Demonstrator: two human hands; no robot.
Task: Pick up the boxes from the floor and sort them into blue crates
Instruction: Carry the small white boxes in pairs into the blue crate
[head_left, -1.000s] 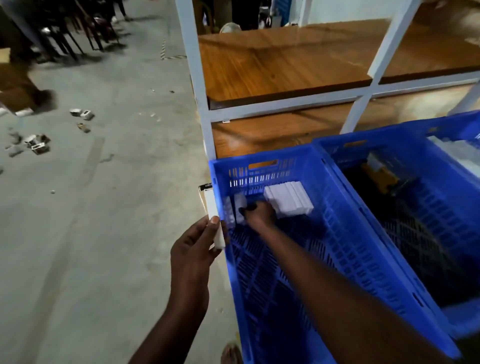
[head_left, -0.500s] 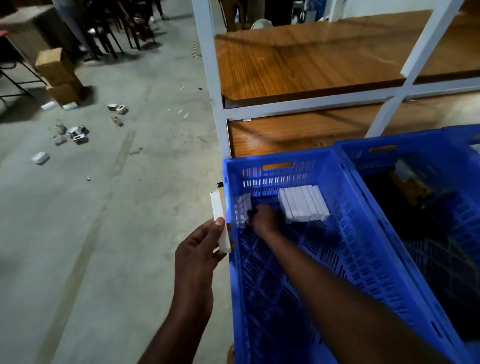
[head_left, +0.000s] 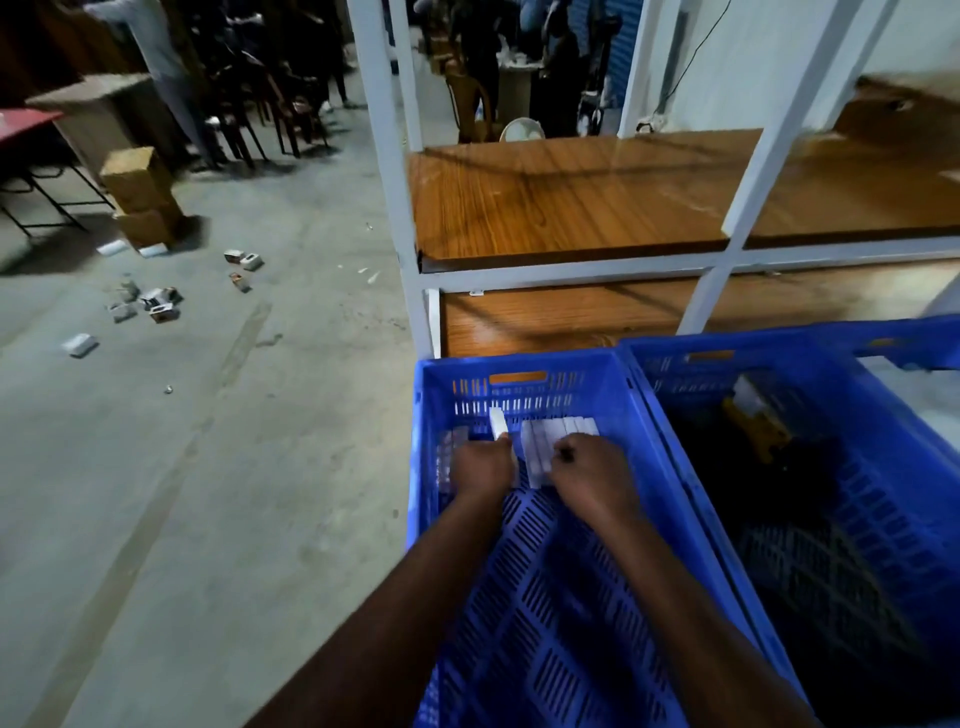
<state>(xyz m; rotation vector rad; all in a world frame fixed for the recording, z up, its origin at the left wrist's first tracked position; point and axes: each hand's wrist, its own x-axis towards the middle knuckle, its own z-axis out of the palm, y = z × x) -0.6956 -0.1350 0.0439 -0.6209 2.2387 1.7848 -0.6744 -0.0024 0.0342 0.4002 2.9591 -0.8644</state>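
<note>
While left hand (head_left: 480, 465) pinches a slim white box (head_left: 497, 422), right hand (head_left: 592, 467) curls — grip unclear.

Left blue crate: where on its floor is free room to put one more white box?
Free: the near half of the crate floor, from side wall to side wall. Crowded: the far end, with the row of white boxes, the left hand gripping a white box, and the right hand.

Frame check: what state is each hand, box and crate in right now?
left crate: open-topped, partly filled.
box row: standing side by side by far wall.
white box: upright, held.
left hand: inside left crate, gripping white box.
right hand: fingers curled at box row; grip unclear.
floor boxes: scattered, uncollected.
</note>
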